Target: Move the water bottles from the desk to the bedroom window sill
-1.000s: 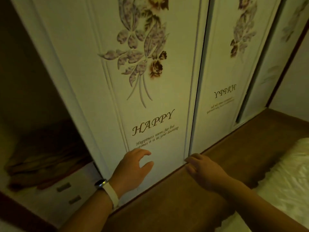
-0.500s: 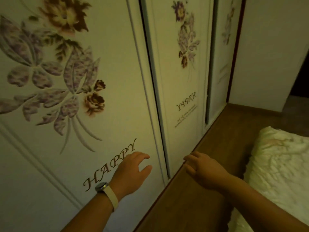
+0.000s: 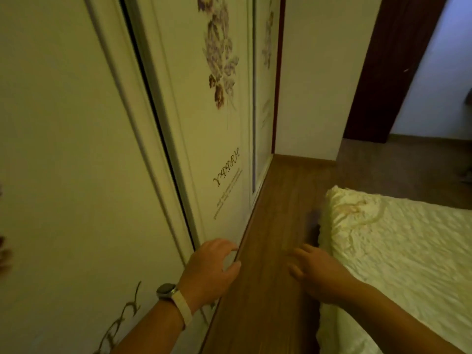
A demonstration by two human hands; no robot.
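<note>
No water bottle, desk or window sill is in view. My left hand [image 3: 210, 270], with a watch on a pale strap at the wrist, hangs in front of the wardrobe's lower edge, fingers loosely curled and apart, holding nothing. My right hand [image 3: 318, 273] is stretched out over the wooden floor beside the bed, fingers spread, also holding nothing.
White sliding wardrobe doors [image 3: 199, 123] with flower prints and the word HAPPY fill the left. A strip of wooden floor [image 3: 281, 213] runs between the wardrobe and a bed with a cream quilted cover [image 3: 398, 251]. A dark door frame [image 3: 383, 72] and an open doorway lie far right.
The view has swung to the right along the wardrobe: the open wardrobe section is gone, and the bed, floor strip and doorway have come into sight. Both hands stay out in front, holding nothing.
</note>
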